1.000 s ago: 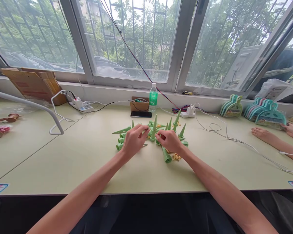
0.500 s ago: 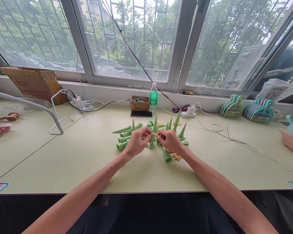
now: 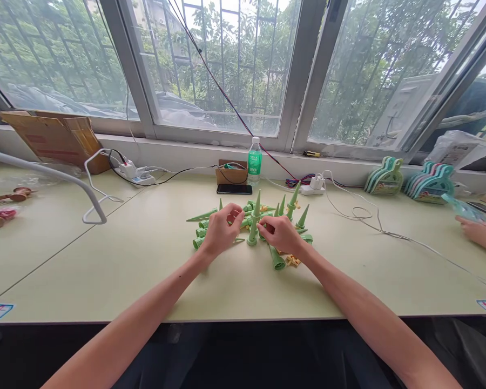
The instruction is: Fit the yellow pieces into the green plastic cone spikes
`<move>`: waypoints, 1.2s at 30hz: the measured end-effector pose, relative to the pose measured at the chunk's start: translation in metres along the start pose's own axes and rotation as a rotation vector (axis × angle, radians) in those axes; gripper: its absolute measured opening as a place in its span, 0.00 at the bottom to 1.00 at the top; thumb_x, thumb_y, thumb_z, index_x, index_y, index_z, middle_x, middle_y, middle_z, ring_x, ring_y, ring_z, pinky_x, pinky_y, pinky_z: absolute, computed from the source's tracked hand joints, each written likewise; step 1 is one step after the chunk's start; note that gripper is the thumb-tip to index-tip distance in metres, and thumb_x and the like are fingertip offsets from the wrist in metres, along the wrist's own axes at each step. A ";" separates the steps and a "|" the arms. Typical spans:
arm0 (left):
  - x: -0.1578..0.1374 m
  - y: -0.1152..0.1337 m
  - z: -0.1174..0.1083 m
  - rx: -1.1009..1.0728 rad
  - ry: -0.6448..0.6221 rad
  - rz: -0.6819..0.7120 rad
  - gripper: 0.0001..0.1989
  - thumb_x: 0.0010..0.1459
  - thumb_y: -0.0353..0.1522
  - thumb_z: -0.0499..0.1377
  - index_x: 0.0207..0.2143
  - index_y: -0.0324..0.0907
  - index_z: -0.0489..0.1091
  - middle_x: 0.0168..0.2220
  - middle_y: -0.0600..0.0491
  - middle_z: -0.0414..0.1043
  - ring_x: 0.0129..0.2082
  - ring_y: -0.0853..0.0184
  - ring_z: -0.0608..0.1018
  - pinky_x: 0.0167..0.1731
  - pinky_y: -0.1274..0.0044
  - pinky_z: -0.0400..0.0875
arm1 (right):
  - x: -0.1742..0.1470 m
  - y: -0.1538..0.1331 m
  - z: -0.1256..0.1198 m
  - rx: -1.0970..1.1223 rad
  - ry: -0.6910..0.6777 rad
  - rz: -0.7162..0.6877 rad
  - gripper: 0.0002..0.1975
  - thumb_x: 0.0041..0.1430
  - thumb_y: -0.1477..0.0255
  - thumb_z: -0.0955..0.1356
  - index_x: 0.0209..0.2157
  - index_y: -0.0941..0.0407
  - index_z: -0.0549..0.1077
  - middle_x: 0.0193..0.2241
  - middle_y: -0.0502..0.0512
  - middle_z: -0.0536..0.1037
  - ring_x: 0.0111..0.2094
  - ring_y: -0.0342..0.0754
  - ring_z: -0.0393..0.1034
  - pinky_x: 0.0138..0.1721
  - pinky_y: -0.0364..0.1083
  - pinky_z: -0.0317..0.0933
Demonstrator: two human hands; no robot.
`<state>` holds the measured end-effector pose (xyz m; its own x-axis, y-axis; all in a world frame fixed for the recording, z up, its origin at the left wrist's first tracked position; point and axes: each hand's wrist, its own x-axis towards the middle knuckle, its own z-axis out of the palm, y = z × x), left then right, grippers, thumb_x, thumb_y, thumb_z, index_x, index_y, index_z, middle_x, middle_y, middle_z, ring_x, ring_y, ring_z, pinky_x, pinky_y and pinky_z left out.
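Observation:
Green plastic spikes with hollow, collared bases lie and stand in a cluster mid-table. One upright green plastic spike [image 3: 252, 233] stands between my hands at the front of the cluster. My right hand [image 3: 281, 233] has thumb and forefinger pinched at the right side of its upper part; the fingertips partly hide the contact. My left hand [image 3: 222, 231] is just left of it, fingers curved and apart, holding nothing visible, above lying green spikes [image 3: 198, 243]. In front of my right wrist lies another green spike [image 3: 278, 259], wide hollow end toward me, beside small yellow plastic pieces [image 3: 294, 261].
Behind the cluster are a phone [image 3: 234, 189], a small cardboard box [image 3: 231, 174] and a water bottle [image 3: 255, 162]. A white cable [image 3: 372, 216] crosses the right side. A co-worker's hand [image 3: 480, 233] is at far right. A lamp arm [image 3: 65, 177] reaches in from the left.
My left hand has let go of the upright spike and moved left. My right hand has barely moved. The co-worker's hand at the right has shifted, now with a clear bluish bag by it.

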<state>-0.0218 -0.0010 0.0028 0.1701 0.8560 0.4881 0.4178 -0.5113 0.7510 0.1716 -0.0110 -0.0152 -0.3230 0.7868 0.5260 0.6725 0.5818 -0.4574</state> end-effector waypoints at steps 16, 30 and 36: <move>-0.006 -0.023 0.007 0.449 -0.252 0.113 0.09 0.57 0.26 0.51 0.24 0.43 0.61 0.24 0.52 0.68 0.23 0.68 0.68 0.23 0.76 0.57 | -0.001 0.001 0.001 -0.001 -0.004 0.000 0.10 0.61 0.72 0.65 0.26 0.57 0.71 0.15 0.45 0.65 0.18 0.39 0.53 0.25 0.40 0.51; -0.008 -0.026 0.010 0.279 -0.268 0.148 0.05 0.55 0.28 0.54 0.27 0.44 0.68 0.25 0.51 0.71 0.25 0.65 0.73 0.25 0.75 0.65 | -0.002 0.003 0.002 0.001 -0.012 -0.004 0.12 0.62 0.70 0.64 0.25 0.57 0.71 0.16 0.45 0.64 0.19 0.39 0.52 0.26 0.41 0.50; -0.009 -0.027 0.012 0.238 -0.274 0.147 0.06 0.55 0.29 0.53 0.26 0.44 0.68 0.25 0.51 0.71 0.25 0.65 0.73 0.25 0.75 0.66 | -0.001 0.002 0.002 0.001 -0.018 0.003 0.11 0.61 0.71 0.64 0.25 0.57 0.70 0.15 0.45 0.64 0.19 0.39 0.52 0.25 0.41 0.50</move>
<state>-0.0237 0.0061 -0.0267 0.4623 0.7800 0.4217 0.5608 -0.6256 0.5424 0.1720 -0.0104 -0.0179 -0.3330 0.7918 0.5119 0.6725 0.5800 -0.4597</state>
